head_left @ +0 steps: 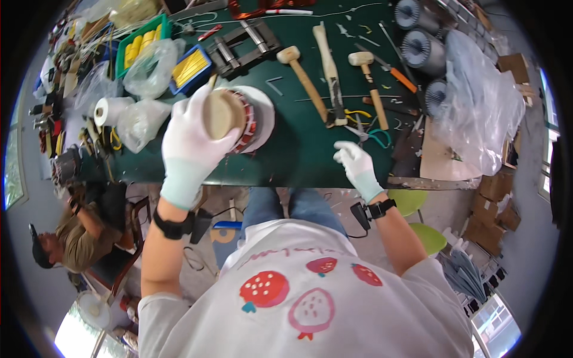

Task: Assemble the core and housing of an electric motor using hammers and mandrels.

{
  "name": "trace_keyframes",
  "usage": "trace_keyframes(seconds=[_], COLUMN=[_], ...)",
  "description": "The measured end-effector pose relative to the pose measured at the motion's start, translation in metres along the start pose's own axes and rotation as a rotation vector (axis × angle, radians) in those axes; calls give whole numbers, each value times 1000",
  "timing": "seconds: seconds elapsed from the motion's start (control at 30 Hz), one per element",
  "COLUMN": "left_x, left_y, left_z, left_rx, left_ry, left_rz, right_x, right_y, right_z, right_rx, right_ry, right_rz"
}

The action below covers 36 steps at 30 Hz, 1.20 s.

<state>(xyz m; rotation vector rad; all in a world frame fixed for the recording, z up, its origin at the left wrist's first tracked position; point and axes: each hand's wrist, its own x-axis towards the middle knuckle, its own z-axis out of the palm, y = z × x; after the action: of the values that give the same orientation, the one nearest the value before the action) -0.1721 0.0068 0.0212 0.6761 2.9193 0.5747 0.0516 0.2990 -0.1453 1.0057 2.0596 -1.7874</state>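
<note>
My left hand (191, 134), in a white glove, grips a round beige block (219, 114) with thumb and fingers spread around its sides. Right beside and behind the block is a ring-shaped part (249, 122) with red and white segments, which looks like a motor stator. A white disc-like piece (265, 113) shows behind that ring; how these parts join is hidden. Over the bench's front edge hovers my right hand (356, 162), also gloved, its fingers loosely bent and apart with nothing visible in them. Closest to it are pliers with teal handles (379, 138).
Two mallets (307, 80) (373, 89), a wooden-handled tool (328, 65) and yellow-handled pliers (358, 114) lie on the green bench (286, 161). A metal fixture (248, 48) and a blue tray (191, 68) stand behind. Wire spools (424, 51) and plastic (477, 107) crowd the right; a person (89, 232) sits left.
</note>
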Motion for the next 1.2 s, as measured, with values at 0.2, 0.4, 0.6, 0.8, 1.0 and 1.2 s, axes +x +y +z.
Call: trace_keyframes(seconds=[0.2, 0.4, 0.6, 0.8, 1.0, 1.2], left_x=[-2, -22, -20, -22, -26, -28], left_y=[-3, -31, -48, -46, -46, -58], left_z=[12, 74, 80, 77, 62, 61], left_rx=[-71, -645, -902, -678, -667, -642], left_ry=[116, 381, 327, 387, 387, 284], left_rz=[-5, -69, -65, -62, -104, -26], right_x=[95, 134, 53, -62, -162, -50], right_y=[30, 4, -98, -233, -407, -201], right_z=[-91, -116, -52, 0, -118, 30], right_rx=[-726, -826, 255, -211, 18, -948], right_ry=[789, 570, 69, -229, 151, -29], right_rz=[-262, -40, -87, -17, -1364, -618])
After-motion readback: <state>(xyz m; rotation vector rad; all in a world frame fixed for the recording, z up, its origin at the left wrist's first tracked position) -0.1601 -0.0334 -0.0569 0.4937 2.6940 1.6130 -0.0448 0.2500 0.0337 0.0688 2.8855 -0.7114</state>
